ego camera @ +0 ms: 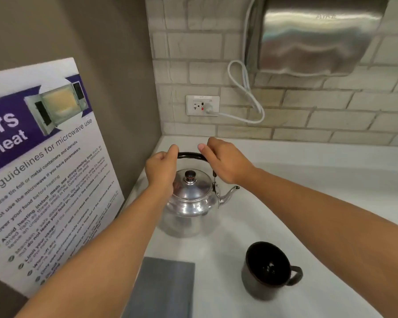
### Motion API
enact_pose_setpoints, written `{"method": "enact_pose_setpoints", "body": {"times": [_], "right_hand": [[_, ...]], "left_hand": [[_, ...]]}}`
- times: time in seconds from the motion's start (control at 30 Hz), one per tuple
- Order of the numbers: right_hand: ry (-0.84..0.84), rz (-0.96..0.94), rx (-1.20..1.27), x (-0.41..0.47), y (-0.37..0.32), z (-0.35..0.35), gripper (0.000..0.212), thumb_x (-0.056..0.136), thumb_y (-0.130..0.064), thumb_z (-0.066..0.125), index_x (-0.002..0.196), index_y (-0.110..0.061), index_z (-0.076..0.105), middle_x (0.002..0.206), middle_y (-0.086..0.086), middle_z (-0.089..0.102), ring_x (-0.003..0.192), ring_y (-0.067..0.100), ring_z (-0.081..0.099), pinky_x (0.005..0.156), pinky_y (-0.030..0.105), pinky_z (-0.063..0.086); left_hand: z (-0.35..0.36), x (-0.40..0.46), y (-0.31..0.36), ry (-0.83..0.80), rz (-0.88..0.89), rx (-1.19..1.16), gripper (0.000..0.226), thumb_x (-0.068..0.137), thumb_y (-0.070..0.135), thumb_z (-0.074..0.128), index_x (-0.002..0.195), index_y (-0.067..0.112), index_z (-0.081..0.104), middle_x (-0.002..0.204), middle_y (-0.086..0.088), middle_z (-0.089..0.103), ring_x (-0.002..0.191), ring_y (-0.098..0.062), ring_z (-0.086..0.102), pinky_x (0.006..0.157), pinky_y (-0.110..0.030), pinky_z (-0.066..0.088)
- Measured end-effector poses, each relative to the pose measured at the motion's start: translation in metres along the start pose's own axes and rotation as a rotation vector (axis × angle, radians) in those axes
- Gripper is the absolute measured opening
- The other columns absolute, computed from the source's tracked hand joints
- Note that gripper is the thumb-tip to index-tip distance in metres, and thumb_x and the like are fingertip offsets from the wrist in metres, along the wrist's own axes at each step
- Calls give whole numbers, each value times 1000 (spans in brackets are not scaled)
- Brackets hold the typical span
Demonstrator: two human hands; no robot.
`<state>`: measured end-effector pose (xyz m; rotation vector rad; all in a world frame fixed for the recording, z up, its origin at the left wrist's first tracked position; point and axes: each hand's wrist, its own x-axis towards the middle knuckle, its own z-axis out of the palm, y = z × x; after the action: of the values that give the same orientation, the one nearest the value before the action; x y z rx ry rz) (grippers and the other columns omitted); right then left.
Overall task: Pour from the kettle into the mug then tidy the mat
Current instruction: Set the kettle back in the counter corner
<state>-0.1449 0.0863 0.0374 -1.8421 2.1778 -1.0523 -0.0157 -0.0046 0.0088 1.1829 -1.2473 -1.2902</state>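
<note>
I see both hands on the black handle (191,155) of the steel kettle (191,204), which stands on the white counter (319,180) in the corner by the wall. My left hand (161,168) is curled closed around the handle's left end, thumb up over the top. My right hand (225,162) is wrapped over the right end, fingers bent down on the far side, thumb lying along the bar. The kettle's lid is on, its dark knob (190,176) upright, and the spout (230,193) points right. The base looks blurred, so I cannot tell whether it is touching the counter. The dark mug (265,270) stands well apart from the kettle toward the near right, handle to the right; its inside is too dark to judge. The grey mat (163,288) lies flat to the mug's left, near the bottom edge. A microwave guidelines poster (44,168) leans against the left wall
</note>
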Motion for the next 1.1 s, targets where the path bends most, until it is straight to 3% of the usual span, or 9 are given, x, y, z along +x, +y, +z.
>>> {"method": "enact_pose_setpoints", "body": {"times": [0.17,0.4,0.57,0.67,0.73,0.9,1.0,1.07,1.1], "right_hand": [[-75,-83,-143,34,26,21,45,96,-49,33,78,-9,44,70,10,58,65,29,54,63,47,48],[-117,-141,-127,61,52,46,44,98,-44,30,76,-9,44,64,6,51,61,28,51,60,42,43],[-100,-148,-95,71,60,55,39,100,-40,27,73,-15,42,59,-1,46,58,24,48,59,38,41],[-133,-75,-72,81,68,58,40,100,-41,24,68,-23,38,59,0,48,61,27,51,62,39,43],[-158,-36,-63,87,75,61,41,100,-42,24,63,-28,35,58,-1,47,60,25,50,63,37,42],[-223,51,-66,100,92,70,47,100,-43,22,60,-24,40,59,-1,48,64,25,54,67,33,38],[-320,66,-180,103,97,76,37,101,-32,27,72,-23,47,71,6,52,74,30,54,70,37,43],[-354,131,-146,104,98,81,17,99,-15,37,104,-16,53,89,14,57,85,33,57,75,40,46],[-368,169,-147,104,98,83,23,96,-9,41,117,-7,49,98,17,60,90,35,59,77,40,47]], "left_hand": [[14,38,-19,18,-4,15,25,68,34,61,63,14,48,55,1,34,46,-12,29,34,-18,25],[23,70,-41,13,-50,3,32,72,35,63,54,16,44,46,9,37,35,-5,31,32,-14,26],[25,82,-45,-120,93,169,46,83,62,51,69,19,57,66,10,57,57,1,52,56,-19,40],[24,88,-52,-164,308,317,40,92,54,42,79,17,53,74,6,54,66,1,51,63,-23,37],[24,93,-58,-200,396,370,38,96,44,42,85,10,53,76,3,52,72,-10,51,67,-28,39],[34,111,-62,-261,295,527,37,98,43,38,89,10,52,74,5,51,69,-11,49,58,-23,35],[36,117,-66,-262,194,675,38,98,43,36,92,9,54,74,3,51,67,-12,48,54,-23,32],[36,117,-67,-258,149,746,38,98,41,37,89,9,55,73,1,51,68,-17,49,53,-27,31],[36,117,-68,-255,130,770,38,98,39,37,84,9,55,72,0,52,70,-20,50,53,-29,31]]}}
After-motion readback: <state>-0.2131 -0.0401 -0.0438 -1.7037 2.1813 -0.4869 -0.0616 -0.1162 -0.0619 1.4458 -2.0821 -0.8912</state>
